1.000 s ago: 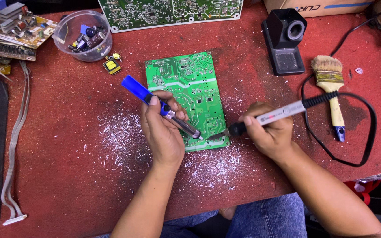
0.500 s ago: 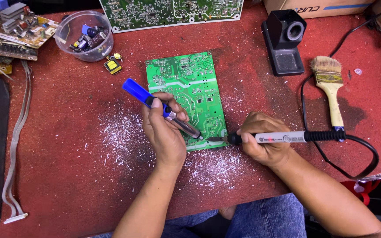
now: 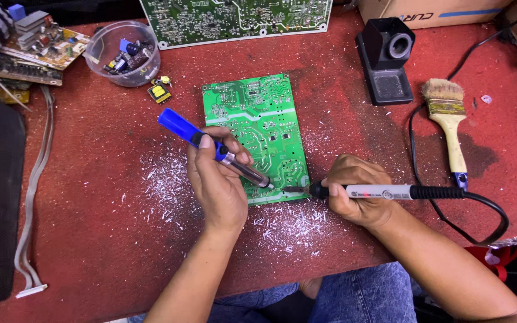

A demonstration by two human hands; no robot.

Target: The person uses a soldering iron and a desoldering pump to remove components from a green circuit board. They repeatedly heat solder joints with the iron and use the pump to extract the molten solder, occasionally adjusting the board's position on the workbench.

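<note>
Your right hand (image 3: 357, 191) has swung the soldering iron (image 3: 384, 192) flat, tip at the green circuit board (image 3: 252, 128) edge; left hand (image 3: 219, 179) fingers grip the blue desoldering pump (image 3: 210, 148), nozzle meeting it.

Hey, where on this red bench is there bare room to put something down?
Barest: the red bench top left of the left hand, and between the green circuit board and the paintbrush. Crowded: the far-left corner around the clear bowl, and the near edge, littered with white clippings.
</note>
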